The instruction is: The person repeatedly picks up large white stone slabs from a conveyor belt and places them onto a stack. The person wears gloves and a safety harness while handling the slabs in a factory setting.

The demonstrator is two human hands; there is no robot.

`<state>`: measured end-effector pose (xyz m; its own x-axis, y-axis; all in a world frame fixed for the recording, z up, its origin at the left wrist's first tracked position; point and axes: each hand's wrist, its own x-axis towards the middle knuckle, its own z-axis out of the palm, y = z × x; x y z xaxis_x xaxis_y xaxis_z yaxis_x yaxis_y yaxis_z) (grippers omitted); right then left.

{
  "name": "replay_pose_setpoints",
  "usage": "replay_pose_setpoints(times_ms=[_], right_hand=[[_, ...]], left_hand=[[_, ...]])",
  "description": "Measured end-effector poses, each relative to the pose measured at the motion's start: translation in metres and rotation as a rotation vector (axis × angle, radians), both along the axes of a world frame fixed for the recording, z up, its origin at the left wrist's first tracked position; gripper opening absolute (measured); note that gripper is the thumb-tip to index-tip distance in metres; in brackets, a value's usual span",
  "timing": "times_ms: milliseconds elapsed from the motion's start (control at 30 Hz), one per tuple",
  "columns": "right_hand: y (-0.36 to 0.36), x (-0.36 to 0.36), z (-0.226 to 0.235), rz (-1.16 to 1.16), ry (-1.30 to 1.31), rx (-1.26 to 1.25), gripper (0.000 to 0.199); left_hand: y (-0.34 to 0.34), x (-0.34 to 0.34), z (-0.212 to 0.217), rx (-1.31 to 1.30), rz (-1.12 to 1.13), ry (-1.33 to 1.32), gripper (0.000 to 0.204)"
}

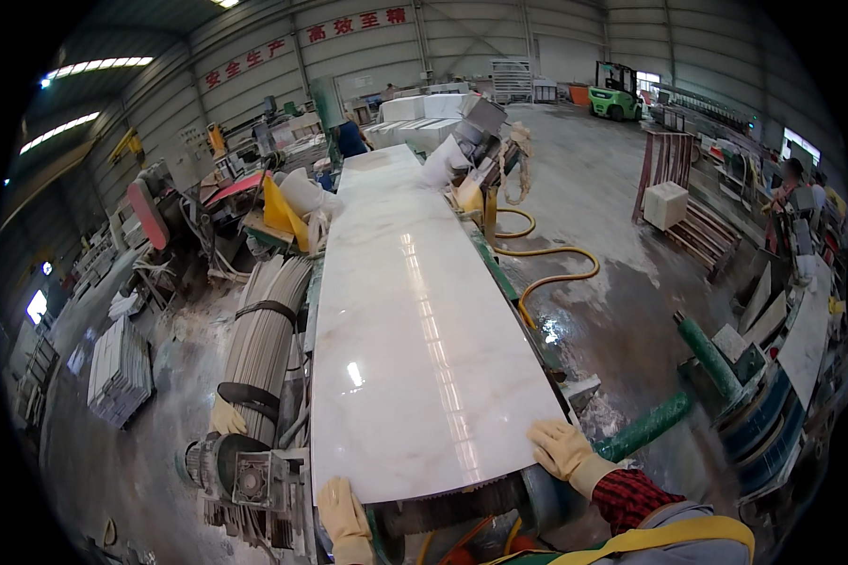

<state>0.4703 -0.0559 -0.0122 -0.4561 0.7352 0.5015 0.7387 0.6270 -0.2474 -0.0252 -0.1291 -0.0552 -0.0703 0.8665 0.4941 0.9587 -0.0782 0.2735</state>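
Observation:
A long polished white marble slab (415,311) with faint pink veins lies flat on a machine bed and runs away from me. My left hand (342,516), in a yellow work glove, rests on the slab's near left corner. My right hand (562,449), also gloved, grips the near right corner, fingers over the edge. A red plaid sleeve shows at my right wrist.
A bundle of long grey strips (264,344) lies left of the slab above a motor (245,471). A yellow hose (546,268) curls over the wet floor on the right. Green rollers (645,428), stone offcuts (669,202), a green forklift (617,94) and a person in blue (350,139) stand further off.

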Motion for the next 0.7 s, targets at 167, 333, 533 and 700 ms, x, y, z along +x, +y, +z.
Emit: replay_pose_setpoints(times_ms=[167, 333, 533, 700], right_hand=[[-0.003, -0.004, 0.010, 0.007, 0.017, 0.018, 0.030], [-0.004, -0.006, 0.011, 0.013, 0.015, 0.009, 0.028], [-0.006, -0.006, 0.013, 0.014, 0.000, -0.019, 0.027], [-0.007, -0.005, 0.011, 0.009, 0.008, -0.016, 0.027]], left_hand=[[0.000, -0.001, -0.006, 0.076, -0.011, 0.050, 0.035], [-0.004, -0.002, -0.009, 0.068, 0.007, 0.058, 0.036], [-0.005, 0.001, -0.001, 0.051, 0.007, 0.046, 0.036], [-0.008, -0.001, -0.006, -0.006, 0.013, 0.016, 0.036]])
